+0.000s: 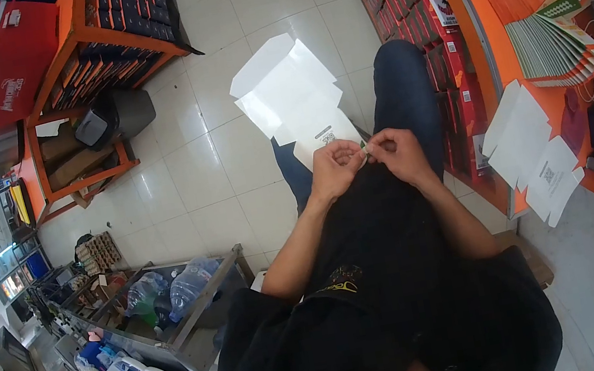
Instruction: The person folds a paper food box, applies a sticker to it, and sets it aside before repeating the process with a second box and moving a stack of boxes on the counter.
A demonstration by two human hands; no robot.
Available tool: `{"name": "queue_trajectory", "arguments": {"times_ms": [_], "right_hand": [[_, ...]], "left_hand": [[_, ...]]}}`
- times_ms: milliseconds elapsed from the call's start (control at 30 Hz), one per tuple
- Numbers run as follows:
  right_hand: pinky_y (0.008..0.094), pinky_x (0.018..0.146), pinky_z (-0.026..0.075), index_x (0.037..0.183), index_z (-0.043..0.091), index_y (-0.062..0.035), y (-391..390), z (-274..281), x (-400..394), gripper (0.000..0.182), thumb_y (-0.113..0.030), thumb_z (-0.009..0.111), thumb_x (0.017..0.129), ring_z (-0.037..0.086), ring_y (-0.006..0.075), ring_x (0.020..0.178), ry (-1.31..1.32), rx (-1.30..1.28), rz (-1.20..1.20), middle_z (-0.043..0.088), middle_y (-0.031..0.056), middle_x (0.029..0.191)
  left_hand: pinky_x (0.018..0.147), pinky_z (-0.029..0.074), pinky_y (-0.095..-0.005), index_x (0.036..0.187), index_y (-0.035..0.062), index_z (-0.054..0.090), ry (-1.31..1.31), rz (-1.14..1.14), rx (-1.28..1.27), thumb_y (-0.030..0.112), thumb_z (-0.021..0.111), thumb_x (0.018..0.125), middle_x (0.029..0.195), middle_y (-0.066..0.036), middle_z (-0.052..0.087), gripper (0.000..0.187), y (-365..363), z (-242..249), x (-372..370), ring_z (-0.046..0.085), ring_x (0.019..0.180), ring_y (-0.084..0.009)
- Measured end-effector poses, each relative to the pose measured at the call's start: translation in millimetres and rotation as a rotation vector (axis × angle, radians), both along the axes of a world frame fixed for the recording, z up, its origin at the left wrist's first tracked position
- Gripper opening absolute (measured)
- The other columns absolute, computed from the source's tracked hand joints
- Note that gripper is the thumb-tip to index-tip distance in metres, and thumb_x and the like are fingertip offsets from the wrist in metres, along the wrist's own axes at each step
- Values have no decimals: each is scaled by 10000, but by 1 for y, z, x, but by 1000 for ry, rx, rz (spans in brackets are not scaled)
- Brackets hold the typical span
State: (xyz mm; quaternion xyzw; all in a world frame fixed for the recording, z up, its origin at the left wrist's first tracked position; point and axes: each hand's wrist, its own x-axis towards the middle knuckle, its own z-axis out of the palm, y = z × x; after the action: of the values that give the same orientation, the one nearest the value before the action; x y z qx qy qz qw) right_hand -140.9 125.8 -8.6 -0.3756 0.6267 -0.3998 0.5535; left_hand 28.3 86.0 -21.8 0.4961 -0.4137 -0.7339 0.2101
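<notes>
Seen from above: left hand and right hand pinched together on the near edge of a flat white carton blank, held over the tiled floor. More white blanks lying on the orange desk, beside a fanned stack of folded cartons.

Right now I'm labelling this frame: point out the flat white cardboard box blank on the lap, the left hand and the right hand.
flat white cardboard box blank (294,95), head view, middle panel.
left hand (335,169), head view, knuckles.
right hand (400,154), head view, back.
</notes>
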Motion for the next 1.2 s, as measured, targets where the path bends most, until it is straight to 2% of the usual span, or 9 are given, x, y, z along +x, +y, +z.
{"name": "queue_trajectory", "arguments": {"times_ms": [500, 600, 700, 800, 867, 1000, 1067, 1100, 1200], "right_hand": [[307, 632, 530, 811, 611, 5, 3, -24, 3, 135, -108, 664, 862, 670, 180, 681, 327, -121, 12, 657, 107, 744], [430, 644, 467, 713, 562, 6, -10, 12, 2, 227, -158, 707, 774, 596, 385, 704, 546, -181, 179, 575, 169, 721], [479, 677, 492, 765, 619, 26, -17, 16, 4, 163, -137, 627, 756, 606, 437, 718, 657, -118, 325, 618, 237, 739], [508, 705, 512, 756, 634, 43, -24, 43, 19, 188, -142, 603, 750, 626, 452, 728, 708, -66, 412, 634, 267, 752], [513, 717, 528, 731, 632, 52, -23, 45, 29, 204, -148, 603, 751, 642, 453, 732, 723, -96, 393, 645, 274, 764], [472, 668, 527, 700, 628, 49, -19, 35, 31, 210, -148, 619, 771, 636, 417, 659, 668, -390, 445, 633, 250, 705], [385, 610, 523, 665, 603, 54, -23, 36, 18, 277, -176, 667, 804, 638, 289, 581, 355, -320, 617, 638, 197, 675], [288, 567, 499, 700, 598, 37, -27, 38, 10, 335, -247, 715, 835, 612, 160, 561, 109, -204, 555, 633, 114, 647], [253, 563, 496, 843, 612, 10, -33, 30, -3, 338, -313, 712, 863, 619, 125, 619, 105, -118, 239, 640, 77, 742]], "left_hand": [[590, 494, -239, 1044, 8, 636, 62, 46, -49, 150, 662, 911, 835, -28, 665, 196, 5, -11, -1, 588, 660, -84], [621, 453, -228, 1104, 46, 652, 54, -150, -132, 137, 611, 942, 854, -7, 650, 190, -2, -9, 8, 594, 756, -85], [631, 452, -231, 1130, 24, 635, 91, -184, -240, 101, 617, 924, 940, -32, 643, 221, -15, -6, 6, 584, 814, -87], [646, 462, -258, 1095, -3, 599, -12, 169, -463, 140, 703, 851, 992, -74, 618, 301, -28, 14, -9, 579, 847, -137], [670, 480, -298, 1025, -3, 555, -578, 151, -799, 217, 805, 751, 1009, -106, 592, 431, -43, 38, -18, 584, 857, -207], [607, 501, -377, 918, -7, 535, -654, -24, -776, 89, 715, 730, 732, -150, 605, 278, -64, 10, -15, 626, 675, -306], [564, 498, -397, 855, -18, 553, -661, -42, -794, 22, 617, 724, 629, -163, 597, 152, -61, 0, -14, 620, 587, -332], [565, 502, -390, 834, -19, 561, -687, -89, -772, 17, 608, 726, 636, -166, 607, 123, -58, -5, -13, 626, 591, -326], [572, 511, -377, 830, -23, 576, -704, -122, -782, 24, 601, 735, 646, -167, 621, 109, -50, -3, -7, 638, 598, -306]]}}
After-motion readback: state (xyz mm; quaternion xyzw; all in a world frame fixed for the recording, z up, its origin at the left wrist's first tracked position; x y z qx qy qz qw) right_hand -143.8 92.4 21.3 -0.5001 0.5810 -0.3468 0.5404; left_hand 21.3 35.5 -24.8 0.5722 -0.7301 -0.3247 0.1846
